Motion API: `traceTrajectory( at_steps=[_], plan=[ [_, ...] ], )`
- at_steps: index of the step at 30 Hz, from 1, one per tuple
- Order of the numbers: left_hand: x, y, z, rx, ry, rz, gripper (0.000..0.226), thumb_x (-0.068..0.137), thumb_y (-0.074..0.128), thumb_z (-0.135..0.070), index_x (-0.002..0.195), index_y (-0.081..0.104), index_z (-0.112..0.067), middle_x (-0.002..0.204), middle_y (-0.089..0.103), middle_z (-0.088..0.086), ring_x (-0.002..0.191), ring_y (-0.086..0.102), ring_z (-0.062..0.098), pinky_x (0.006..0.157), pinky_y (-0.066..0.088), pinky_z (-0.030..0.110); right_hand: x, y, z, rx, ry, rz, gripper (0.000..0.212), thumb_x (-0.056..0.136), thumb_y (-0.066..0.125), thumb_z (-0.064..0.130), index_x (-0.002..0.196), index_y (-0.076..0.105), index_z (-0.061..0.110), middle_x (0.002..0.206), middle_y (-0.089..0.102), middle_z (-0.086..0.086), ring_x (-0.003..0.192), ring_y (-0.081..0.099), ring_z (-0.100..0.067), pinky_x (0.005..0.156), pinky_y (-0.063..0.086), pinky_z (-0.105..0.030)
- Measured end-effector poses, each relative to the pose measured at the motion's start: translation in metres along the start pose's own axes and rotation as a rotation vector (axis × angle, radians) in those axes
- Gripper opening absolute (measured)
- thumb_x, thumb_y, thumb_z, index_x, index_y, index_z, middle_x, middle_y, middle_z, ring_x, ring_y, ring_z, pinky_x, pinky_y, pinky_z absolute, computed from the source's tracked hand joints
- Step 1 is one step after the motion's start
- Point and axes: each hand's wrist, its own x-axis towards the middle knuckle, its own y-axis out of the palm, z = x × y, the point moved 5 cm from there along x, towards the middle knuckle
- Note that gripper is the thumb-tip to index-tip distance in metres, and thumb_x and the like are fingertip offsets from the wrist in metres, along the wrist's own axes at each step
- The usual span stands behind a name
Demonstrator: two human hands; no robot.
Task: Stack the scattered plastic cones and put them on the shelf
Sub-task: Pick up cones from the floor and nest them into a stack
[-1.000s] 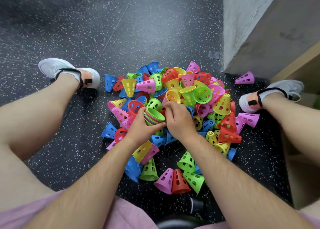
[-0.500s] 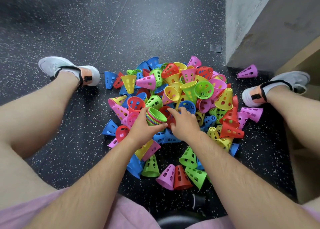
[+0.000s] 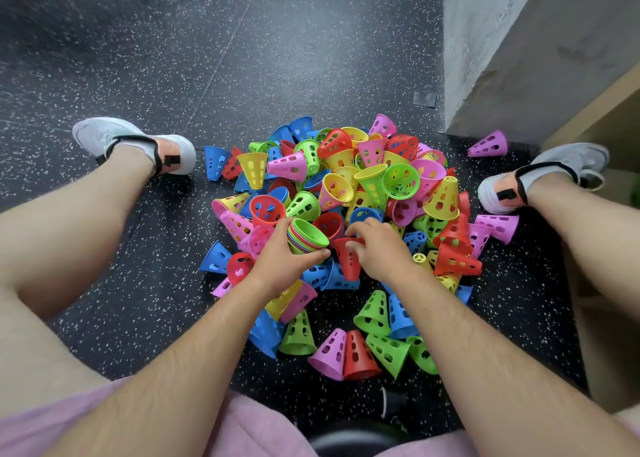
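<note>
Speckled rubber floor (image 3: 138,58), heaped perforated plastic cones (image 3: 372,179), left hand (image 3: 280,266) fingers wrapping nested stack (image 3: 306,238), right hand (image 3: 381,252) fingers pinching red cone (image 3: 349,262)

Single wide-angle view here, worn on my head, pitched forward and down. It's close in: my left hand (image 3: 282,266) and right hand (image 3: 379,248) mid-frame, cone pile (image 3: 346,186) centred on the floor (image 3: 242,58), left shoe (image 3: 135,145) and right shoe (image 3: 543,176) near the side edges.
</note>
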Motion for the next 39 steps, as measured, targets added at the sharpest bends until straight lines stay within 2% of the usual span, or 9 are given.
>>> traceTrajectory(
  at_steps=[4, 8, 12, 14, 17, 21, 27, 33, 39],
  plan=[
    [-0.001, 0.001, -0.003, -0.017, 0.002, -0.006, 0.071, 0.08, 0.09, -0.026, 0.134, 0.044, -0.028, 0.116, 0.066, -0.007, 0.093, 0.066, -0.011, 0.073, 0.049, 0.004, 0.005, -0.021, -0.001, 0.183, -0.065, -0.127, 0.014, 0.101, 0.055, 0.026, 0.102, 0.069, 0.023, 0.1, 0.056, 0.01, 0.104, 0.049, -0.024, 0.091, 0.043, -0.038],
    [0.0, -0.001, -0.005, -0.054, 0.003, -0.024, 0.07, 0.079, 0.09, -0.025, 0.134, 0.047, -0.028, 0.115, 0.068, -0.006, 0.094, 0.068, -0.006, 0.074, 0.052, 0.008, 0.007, -0.045, 0.012, 0.38, -0.11, -0.326, 0.013, 0.101, 0.055, 0.025, 0.106, 0.067, 0.022, 0.103, 0.054, 0.011, 0.102, 0.055, -0.019, 0.09, 0.048, -0.04],
    [0.001, -0.003, -0.009, -0.105, 0.004, -0.033, 0.072, 0.077, 0.092, -0.021, 0.134, 0.048, -0.023, 0.115, 0.069, -0.004, 0.093, 0.071, -0.002, 0.073, 0.055, 0.013, 0.004, -0.056, 0.034, 0.453, -0.176, -0.46, 0.013, 0.101, 0.057, 0.026, 0.106, 0.067, 0.02, 0.106, 0.057, 0.006, 0.102, 0.056, -0.014, 0.089, 0.048, -0.031],
    [0.001, -0.003, -0.012, -0.113, 0.012, -0.042, 0.074, 0.076, 0.092, -0.021, 0.135, 0.048, -0.021, 0.115, 0.069, -0.003, 0.092, 0.071, -0.001, 0.072, 0.055, 0.014, 0.002, -0.056, 0.046, 0.466, -0.213, -0.474, 0.011, 0.099, 0.06, 0.025, 0.104, 0.068, 0.019, 0.105, 0.057, 0.007, 0.1, 0.055, -0.008, 0.088, 0.044, -0.02],
    [0.002, -0.005, -0.016, -0.129, 0.03, -0.057, 0.073, 0.076, 0.092, -0.019, 0.134, 0.049, -0.021, 0.112, 0.068, -0.001, 0.09, 0.071, 0.002, 0.073, 0.056, 0.017, -0.001, -0.048, 0.061, 0.47, -0.246, -0.361, 0.006, 0.096, 0.063, 0.023, 0.098, 0.068, 0.022, 0.104, 0.057, 0.009, 0.096, 0.054, 0.0, 0.082, 0.038, -0.006],
    [0.009, -0.01, -0.02, -0.16, 0.058, -0.114, 0.062, 0.078, 0.091, -0.021, 0.127, 0.053, -0.02, 0.108, 0.07, -0.002, 0.091, 0.072, 0.007, 0.075, 0.057, 0.021, -0.004, -0.034, 0.067, 0.492, -0.248, -0.246, 0.008, 0.093, 0.062, 0.022, 0.096, 0.069, 0.021, 0.101, 0.061, 0.008, 0.096, 0.056, -0.003, 0.082, 0.043, -0.011],
    [0.02, -0.012, -0.019, -0.115, 0.076, -0.104, 0.07, 0.074, 0.095, -0.024, 0.129, 0.052, -0.022, 0.113, 0.068, -0.006, 0.096, 0.068, -0.001, 0.084, 0.055, 0.016, 0.009, -0.03, 0.057, 0.519, -0.17, -0.228, 0.02, 0.098, 0.054, 0.022, 0.109, 0.069, 0.023, 0.107, 0.063, 0.011, 0.099, 0.058, 0.0, 0.085, 0.046, -0.013],
    [0.026, -0.005, -0.014, -0.084, 0.057, -0.086, 0.073, 0.073, 0.094, -0.027, 0.131, 0.05, -0.023, 0.114, 0.067, -0.009, 0.097, 0.065, -0.007, 0.082, 0.049, 0.009, 0.034, -0.018, 0.033, 0.345, -0.018, -0.322, 0.025, 0.098, 0.054, 0.018, 0.12, 0.066, 0.02, 0.117, 0.061, 0.007, 0.112, 0.055, -0.016, 0.099, 0.047, -0.037],
    [0.028, -0.003, -0.008, -0.072, 0.044, -0.081, 0.072, 0.075, 0.093, -0.026, 0.132, 0.05, -0.023, 0.114, 0.065, -0.009, 0.097, 0.064, -0.009, 0.08, 0.048, 0.006, 0.057, -0.007, 0.026, 0.15, 0.112, -0.287, 0.033, 0.096, 0.06, 0.031, 0.128, 0.064, 0.021, 0.122, 0.059, 0.0, 0.121, 0.043, -0.022, 0.104, 0.037, -0.039]
  ],
)
